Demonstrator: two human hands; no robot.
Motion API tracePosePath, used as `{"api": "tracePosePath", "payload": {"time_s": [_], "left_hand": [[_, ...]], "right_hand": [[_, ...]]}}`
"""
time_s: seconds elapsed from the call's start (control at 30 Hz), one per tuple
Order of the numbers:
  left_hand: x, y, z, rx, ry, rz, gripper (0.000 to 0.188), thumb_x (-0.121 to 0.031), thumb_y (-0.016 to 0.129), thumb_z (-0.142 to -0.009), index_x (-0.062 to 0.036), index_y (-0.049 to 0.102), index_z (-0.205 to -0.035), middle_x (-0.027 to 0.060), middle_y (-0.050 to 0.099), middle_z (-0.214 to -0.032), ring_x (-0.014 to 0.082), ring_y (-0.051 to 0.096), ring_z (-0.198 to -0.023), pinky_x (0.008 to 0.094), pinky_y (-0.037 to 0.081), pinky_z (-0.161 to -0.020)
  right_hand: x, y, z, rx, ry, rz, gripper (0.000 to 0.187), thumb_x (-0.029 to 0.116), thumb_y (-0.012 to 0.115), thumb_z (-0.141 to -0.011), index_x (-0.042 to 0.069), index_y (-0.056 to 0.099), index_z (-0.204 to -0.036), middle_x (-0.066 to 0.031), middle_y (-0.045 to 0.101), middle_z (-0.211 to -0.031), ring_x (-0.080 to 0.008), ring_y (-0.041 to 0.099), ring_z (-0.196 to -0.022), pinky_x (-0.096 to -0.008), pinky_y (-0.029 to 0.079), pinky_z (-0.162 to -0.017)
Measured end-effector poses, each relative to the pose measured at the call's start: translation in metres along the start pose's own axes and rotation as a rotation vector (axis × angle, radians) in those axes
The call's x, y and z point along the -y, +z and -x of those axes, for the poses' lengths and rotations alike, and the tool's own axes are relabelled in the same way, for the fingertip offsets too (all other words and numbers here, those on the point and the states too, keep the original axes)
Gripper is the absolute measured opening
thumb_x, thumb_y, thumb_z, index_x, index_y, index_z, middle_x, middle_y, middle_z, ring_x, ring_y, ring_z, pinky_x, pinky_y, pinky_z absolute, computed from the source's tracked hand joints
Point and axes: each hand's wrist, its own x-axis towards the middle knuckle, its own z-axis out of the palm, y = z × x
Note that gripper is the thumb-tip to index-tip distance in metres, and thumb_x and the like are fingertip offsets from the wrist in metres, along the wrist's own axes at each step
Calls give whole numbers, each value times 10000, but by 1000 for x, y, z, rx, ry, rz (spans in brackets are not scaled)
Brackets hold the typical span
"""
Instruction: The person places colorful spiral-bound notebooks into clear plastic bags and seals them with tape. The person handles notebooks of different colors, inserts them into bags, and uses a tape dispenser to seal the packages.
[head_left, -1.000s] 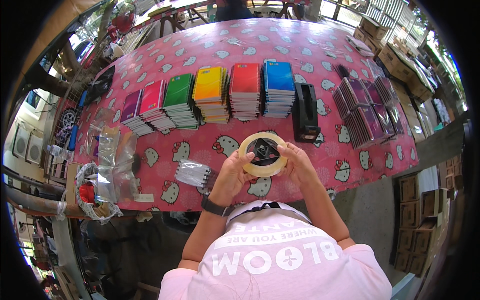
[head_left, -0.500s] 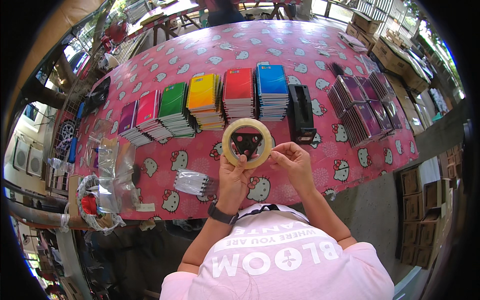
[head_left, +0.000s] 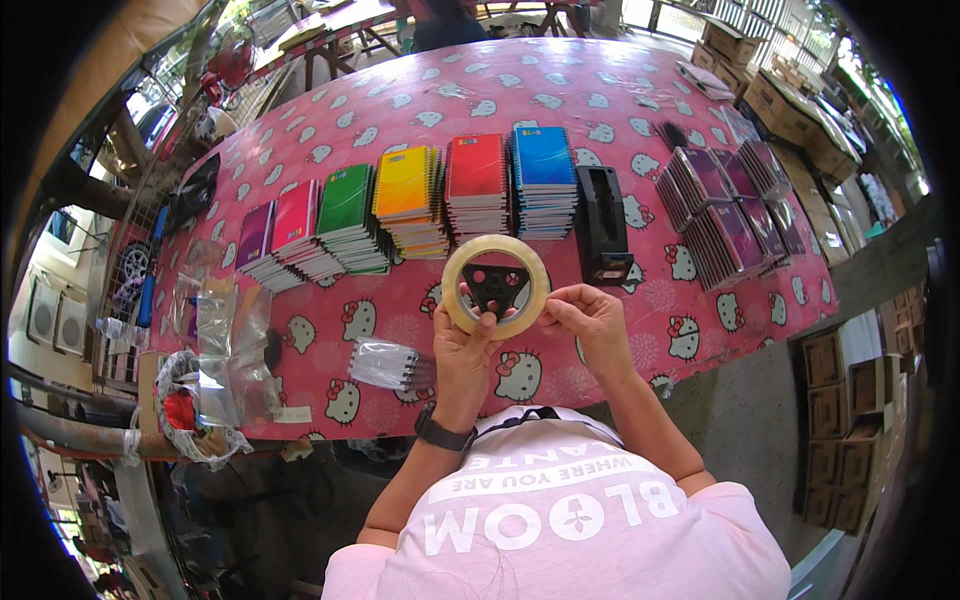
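A large roll of clear, yellowish tape (head_left: 495,246) is held upright over the table by my left hand (head_left: 462,360), closed around its lower left side. Inside the ring sits a black triangular core with holes (head_left: 492,288), and my left thumb lies against it. My right hand (head_left: 594,328) is pinched at the roll's right edge; whether a tape end is between the fingertips is too small to tell. A black tape dispenser (head_left: 601,225) stands beyond my right hand. Left of my left wrist lies a plastic-wrapped pack of small spiral notebooks (head_left: 386,364).
Stacks of spiral notebooks stand in a row: purple, pink, green, yellow, red (head_left: 476,168) and blue (head_left: 541,158). At the right are wrapped purple notebook stacks (head_left: 735,235). Clear plastic bags (head_left: 232,345) lie at the left on the pink patterned tablecloth (head_left: 640,345). Cardboard boxes (head_left: 828,415) stand beyond the right edge.
The tape roll and its black core have turned slightly in my left hand. My right hand has shifted a little to the right, its fingers still pinched at the roll's edge.
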Motion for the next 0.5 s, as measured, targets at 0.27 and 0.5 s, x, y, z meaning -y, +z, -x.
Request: {"api": "tracePosePath", "payload": {"time_s": [0.27, 0.5], "left_hand": [[2, 0, 1, -1, 102, -113, 404, -85, 596, -868, -85, 360, -1197, 95, 509, -1159, 199, 599, -996, 349, 552, -840], [0, 0, 2, -3, 71, -113, 445, -64, 612, -855, -77, 336, -1203, 97, 512, -1135, 170, 572, -1023, 321, 545, -831]], "right_hand": [[0, 0, 0, 8, 7, -5, 163, 109, 627, -851, -38, 619, -922, -83, 660, -787, -101, 634, -692, -219, 535, -636], [-4, -3, -1, 17, -21, -12, 158, 93, 623, -850, -43, 625, -929, -109, 669, -806, -141, 658, -701, -235, 552, -611]]}}
